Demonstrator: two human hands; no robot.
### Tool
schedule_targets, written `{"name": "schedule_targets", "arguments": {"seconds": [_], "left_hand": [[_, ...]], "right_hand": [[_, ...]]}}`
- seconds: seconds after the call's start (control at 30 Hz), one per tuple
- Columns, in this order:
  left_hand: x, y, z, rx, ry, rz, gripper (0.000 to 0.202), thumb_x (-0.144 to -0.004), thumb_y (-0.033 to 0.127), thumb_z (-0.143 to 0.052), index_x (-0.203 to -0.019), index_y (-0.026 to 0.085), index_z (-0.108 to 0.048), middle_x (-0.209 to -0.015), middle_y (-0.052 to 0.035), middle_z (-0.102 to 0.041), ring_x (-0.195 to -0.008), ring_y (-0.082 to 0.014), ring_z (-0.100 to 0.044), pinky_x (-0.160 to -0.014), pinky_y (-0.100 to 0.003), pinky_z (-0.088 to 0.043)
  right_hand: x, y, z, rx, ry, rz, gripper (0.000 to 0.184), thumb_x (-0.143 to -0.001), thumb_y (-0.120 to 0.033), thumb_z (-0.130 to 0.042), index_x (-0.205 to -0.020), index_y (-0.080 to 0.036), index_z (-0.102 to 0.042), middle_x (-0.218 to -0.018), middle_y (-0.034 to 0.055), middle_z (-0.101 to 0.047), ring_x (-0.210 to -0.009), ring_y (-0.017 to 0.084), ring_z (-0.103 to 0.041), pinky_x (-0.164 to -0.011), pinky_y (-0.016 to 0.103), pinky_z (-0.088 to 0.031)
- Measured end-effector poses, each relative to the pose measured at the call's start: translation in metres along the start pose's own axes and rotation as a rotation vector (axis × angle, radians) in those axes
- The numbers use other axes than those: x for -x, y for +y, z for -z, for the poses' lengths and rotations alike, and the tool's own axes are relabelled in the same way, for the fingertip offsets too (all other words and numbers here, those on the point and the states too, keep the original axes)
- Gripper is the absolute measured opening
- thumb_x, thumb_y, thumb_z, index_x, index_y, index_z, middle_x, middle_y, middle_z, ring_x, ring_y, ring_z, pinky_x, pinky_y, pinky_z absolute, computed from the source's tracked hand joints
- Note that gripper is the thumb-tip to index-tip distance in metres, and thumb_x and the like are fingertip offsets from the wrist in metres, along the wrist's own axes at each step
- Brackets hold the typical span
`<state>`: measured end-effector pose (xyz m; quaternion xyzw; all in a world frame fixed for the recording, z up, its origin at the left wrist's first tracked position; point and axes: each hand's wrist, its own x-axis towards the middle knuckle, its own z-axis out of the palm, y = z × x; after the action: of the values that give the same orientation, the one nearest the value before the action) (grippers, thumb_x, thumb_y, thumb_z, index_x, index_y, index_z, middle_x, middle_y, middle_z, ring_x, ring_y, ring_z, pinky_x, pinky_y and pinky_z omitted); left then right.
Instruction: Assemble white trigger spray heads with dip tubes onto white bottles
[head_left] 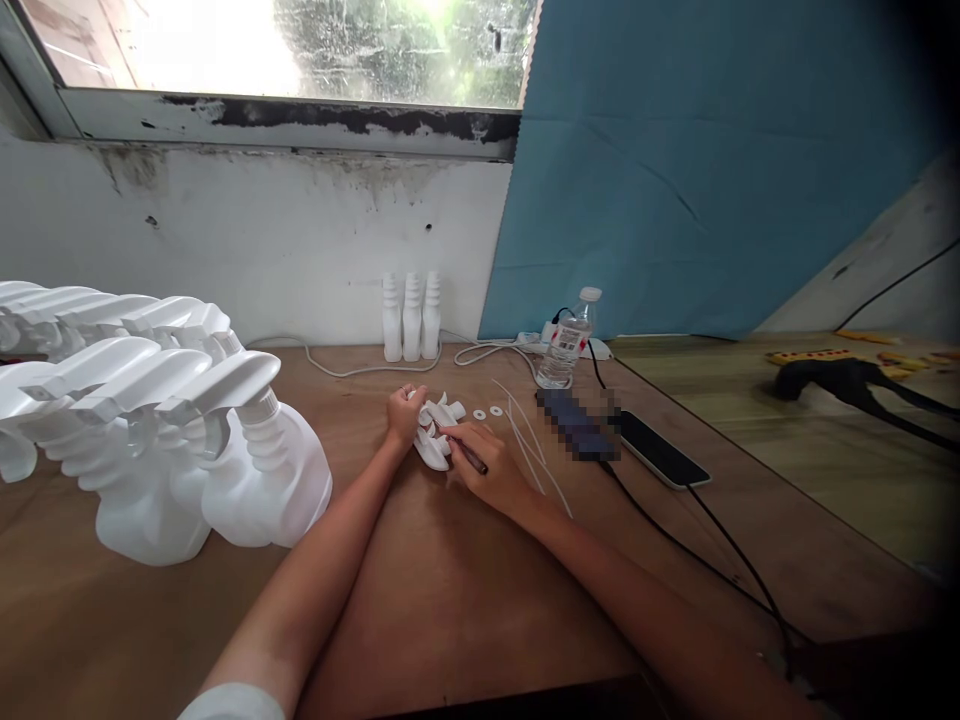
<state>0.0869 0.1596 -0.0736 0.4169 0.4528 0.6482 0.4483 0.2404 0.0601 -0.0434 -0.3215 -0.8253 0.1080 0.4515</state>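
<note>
My left hand [405, 412] is closed on the edge of a white plastic trigger spray head [431, 450], above the middle of the table. My right hand [487, 465] grips a slim, dark-handled tool [472, 456], its tip reaching toward the white parts; I cannot tell what kind of tool it is. Other white pieces of the sprayer crowd between the hands and partly hide one another. Just right of them lie two small white washers [480, 414]. Several thin white tubes [529, 445] lie beyond my right hand.
White spray bottles [289, 470] with trigger heads stand in rows at the left. Three small white bottles [412, 320] stand against the wall. A water bottle [570, 340], a phone [664, 448], a blurred-out dark object [574, 425] and black cables occupy the right side.
</note>
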Motion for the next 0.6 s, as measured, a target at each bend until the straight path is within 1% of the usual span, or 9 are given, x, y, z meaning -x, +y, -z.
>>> {"name": "schedule_targets", "arguments": {"seconds": [0.1,0.3,0.43,0.6], "left_hand": [[0.0,0.0,0.0,-0.01,0.006,-0.018,0.03,-0.072,0.027,-0.063,-0.053,0.02,-0.042,-0.045,0.0069,-0.037,-0.044,-0.0092,-0.041,-0.045,-0.021,-0.031],[0.003,0.004,-0.001,-0.007,-0.003,-0.04,0.029,-0.072,0.023,-0.058,-0.05,0.019,-0.039,-0.046,0.0071,-0.035,-0.043,-0.0075,-0.035,-0.046,-0.021,-0.028],[0.005,0.009,-0.002,0.002,-0.004,-0.02,0.027,-0.072,0.021,-0.055,-0.05,0.019,-0.038,-0.046,0.007,-0.034,-0.042,-0.0076,-0.032,-0.043,-0.022,-0.025],[0.006,0.014,-0.003,0.013,-0.004,-0.004,0.028,-0.07,0.014,-0.054,-0.048,0.019,-0.037,-0.046,0.0066,-0.033,-0.043,-0.0072,-0.03,-0.044,-0.022,-0.024]], "right_hand": [[0.0,-0.001,0.0,0.073,-0.041,0.04,0.027,-0.09,-0.014,-0.048,-0.111,-0.021,-0.063,-0.102,0.0105,-0.068,-0.096,0.024,-0.061,-0.087,0.041,-0.046],[0.002,0.004,0.0,-0.052,-0.049,0.023,0.028,-0.095,-0.016,-0.045,-0.115,-0.021,-0.063,-0.108,0.0099,-0.066,-0.103,0.021,-0.06,-0.09,0.039,-0.048],[0.003,0.008,0.0,-0.048,-0.054,0.069,0.03,-0.095,-0.017,-0.044,-0.119,-0.022,-0.061,-0.111,0.0105,-0.064,-0.106,0.022,-0.059,-0.092,0.041,-0.048],[0.003,0.011,0.001,-0.025,-0.083,0.132,0.032,-0.095,-0.017,-0.043,-0.123,-0.023,-0.058,-0.111,0.0111,-0.063,-0.105,0.022,-0.058,-0.091,0.042,-0.049]]}}
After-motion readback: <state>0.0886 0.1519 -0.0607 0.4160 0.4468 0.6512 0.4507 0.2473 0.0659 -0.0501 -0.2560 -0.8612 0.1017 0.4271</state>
